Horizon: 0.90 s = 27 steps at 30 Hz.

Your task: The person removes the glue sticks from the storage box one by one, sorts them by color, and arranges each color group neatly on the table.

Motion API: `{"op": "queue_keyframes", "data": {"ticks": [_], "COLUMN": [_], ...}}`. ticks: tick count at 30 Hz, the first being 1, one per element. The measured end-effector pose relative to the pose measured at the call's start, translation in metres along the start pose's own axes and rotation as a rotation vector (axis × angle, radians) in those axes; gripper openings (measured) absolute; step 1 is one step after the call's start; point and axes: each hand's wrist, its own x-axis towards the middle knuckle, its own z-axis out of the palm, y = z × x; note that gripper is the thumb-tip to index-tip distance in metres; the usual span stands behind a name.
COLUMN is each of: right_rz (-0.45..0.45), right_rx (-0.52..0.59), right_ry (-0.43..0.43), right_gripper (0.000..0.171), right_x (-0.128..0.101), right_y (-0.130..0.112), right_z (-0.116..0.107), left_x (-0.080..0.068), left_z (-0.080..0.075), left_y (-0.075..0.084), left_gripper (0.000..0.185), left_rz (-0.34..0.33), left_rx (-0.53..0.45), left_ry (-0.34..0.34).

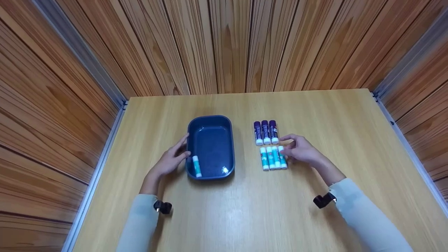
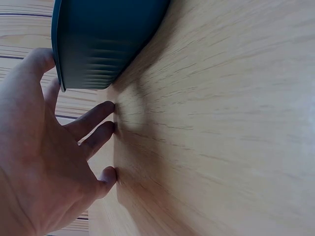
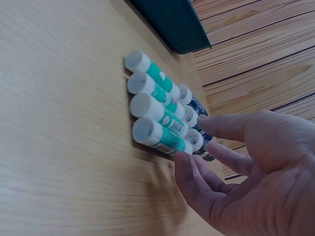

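Observation:
A dark blue tray [image 1: 210,176] stands left of centre, with one teal-and-white glue stick [image 1: 197,167] lying in its near left corner. My left hand [image 1: 170,161] is at the tray's left side, thumb and a fingertip touching the rim; in the left wrist view its other fingers [image 2: 96,120] reach down to the tabletop. To the right lies a row of several teal glue sticks [image 1: 271,159], side by side. My right hand [image 1: 300,149] hovers at the right end of this row, thumb and fingers apart, fingertips right by the last stick [image 3: 160,135].
Three purple glue sticks [image 1: 266,132] with white ends lie just behind the teal row. The wooden table [image 1: 224,217] is bounded by wood-panelled walls [image 1: 231,49] at the back and sides. Metal rails [image 1: 115,129] run along its side edges.

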Motion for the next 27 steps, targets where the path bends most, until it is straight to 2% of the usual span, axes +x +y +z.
{"op": "queue_keyframes", "data": {"ticks": [7, 18, 24, 27], "right_rz": [-0.023, -0.097, -0.166, -0.161], "right_rx": [-0.042, -0.030, -0.015, -0.014], "right_ry": [0.016, -0.061, -0.104, -0.117], "right_gripper": [0.054, 0.048, 0.049, 0.049], "right_x": [0.004, 0.015, 0.022, 0.023], "right_y": [-0.016, -0.050, -0.072, -0.084], "right_z": [0.009, 0.049, 0.074, 0.086], "left_x": [-0.002, 0.000, 0.001, 0.000], "left_z": [-0.002, -0.002, 0.000, 0.001], "left_y": [0.001, 0.002, 0.001, 0.001], "left_gripper": [0.071, 0.072, 0.072, 0.072], "left_rz": [-0.006, -0.009, 0.020, 0.022], "left_rx": [0.006, 0.015, 0.043, 0.045], "left_ry": [0.004, -0.001, 0.025, 0.029]}}
